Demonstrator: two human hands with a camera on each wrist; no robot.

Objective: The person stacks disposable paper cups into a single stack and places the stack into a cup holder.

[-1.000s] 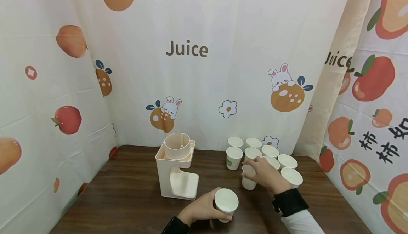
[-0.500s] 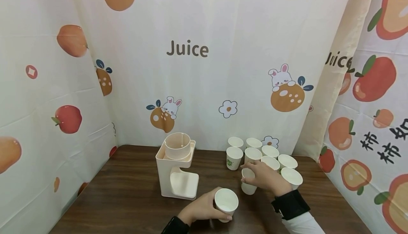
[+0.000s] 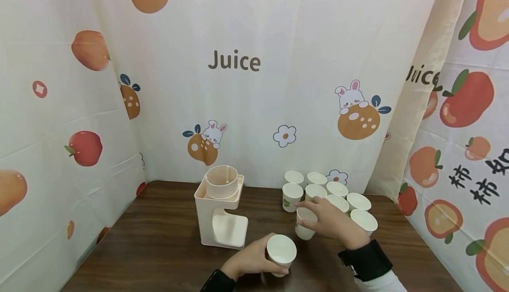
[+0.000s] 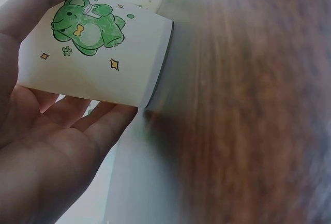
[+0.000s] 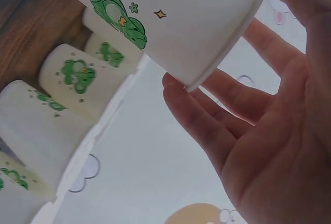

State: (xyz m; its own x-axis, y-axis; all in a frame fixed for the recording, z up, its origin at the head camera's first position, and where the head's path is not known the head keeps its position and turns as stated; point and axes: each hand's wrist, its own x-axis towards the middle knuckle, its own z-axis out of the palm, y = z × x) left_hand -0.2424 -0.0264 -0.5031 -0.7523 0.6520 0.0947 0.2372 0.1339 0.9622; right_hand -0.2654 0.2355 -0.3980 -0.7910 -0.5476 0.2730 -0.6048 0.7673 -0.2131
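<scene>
Cups (image 3: pixel 337 189) stand behind right fingers (image 3: pixel 309 204) pinching one cup (image 5: pixel 181 22); left fingers (image 3: pixel 278 268) hold another cup (image 4: pixel 88 74) near an appliance (image 3: pixel 207 222).

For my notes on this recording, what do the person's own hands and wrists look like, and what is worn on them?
Both the left hand and the right hand are bare, without gloves. A wide, matte black wristband circles the right wrist, above a white long sleeve. Another black band wraps the left wrist, partly cut off by the frame; no left sleeve shows.

held cup (image 5: pixel 178 32) cropped — right wrist view, rear cups (image 3: pixel 294 176) partly hidden, white sleeve (image 3: pixel 382 284) cropped
</scene>
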